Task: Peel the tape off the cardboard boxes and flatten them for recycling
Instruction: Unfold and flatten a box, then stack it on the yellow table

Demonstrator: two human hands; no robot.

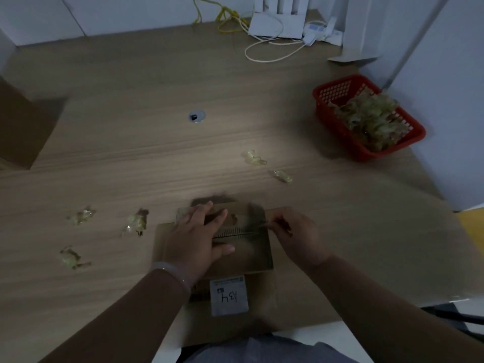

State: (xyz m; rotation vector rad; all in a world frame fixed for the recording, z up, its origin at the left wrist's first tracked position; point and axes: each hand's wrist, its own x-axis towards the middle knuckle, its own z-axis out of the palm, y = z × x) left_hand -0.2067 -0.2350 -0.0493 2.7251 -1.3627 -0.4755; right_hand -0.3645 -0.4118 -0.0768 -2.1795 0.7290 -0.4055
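A small brown cardboard box (pixel 258 254) lies at the table's near edge, its white shipping label (pixel 229 296) facing me. My left hand (pixel 195 238) rests flat on the box's top with fingers spread. My right hand (pixel 294 235) pinches a thin strip of tape (pixel 255 226) at the box's right side, and the strip runs left across the top seam toward my left fingers. The far part of the box is blurred.
Crumpled clear tape balls (pixel 80 216) (pixel 136 222) (pixel 72 258) lie left of the box, two more (pixel 254 158) (pixel 281 176) beyond it. A red basket (pixel 332 90) full of tape sits at the far right. Another cardboard box (pixel 23 124) stands far left; cables (pixel 264 52) at the back.
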